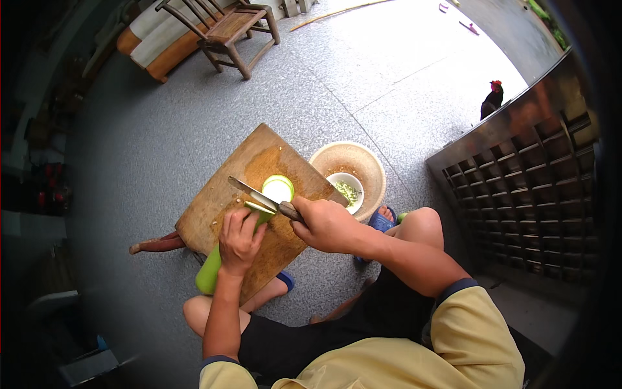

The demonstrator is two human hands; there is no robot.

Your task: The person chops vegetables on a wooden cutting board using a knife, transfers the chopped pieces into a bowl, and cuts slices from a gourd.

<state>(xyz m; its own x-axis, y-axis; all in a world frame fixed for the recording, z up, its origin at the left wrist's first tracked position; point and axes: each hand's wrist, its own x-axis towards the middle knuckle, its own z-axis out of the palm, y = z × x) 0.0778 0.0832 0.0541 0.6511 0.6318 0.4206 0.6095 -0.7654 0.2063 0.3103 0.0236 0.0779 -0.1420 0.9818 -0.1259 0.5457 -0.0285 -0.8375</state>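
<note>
My right hand [326, 224] grips the wooden handle of a kitchen knife [252, 192]. The blade lies across the cut end of a long green gourd [212, 267], pointing up and left. Around the gourd, close behind the blade, curl the fingers of my left hand [241, 238]. A thin slice of the gourd seems to stand at the blade. Just beyond it, cut round slices with white flesh and green rind [278, 188] rest on a worn wooden board [233, 175]. Small crumbs and damp patches mark the wood.
Beside the board's right corner, a beige basin [374, 167] holds a white bowl [358, 184] with chopped green bits. A wooden chair [238, 26] stands at the far left. To the right are a lattice panel [525, 194] and a dark chicken [492, 100].
</note>
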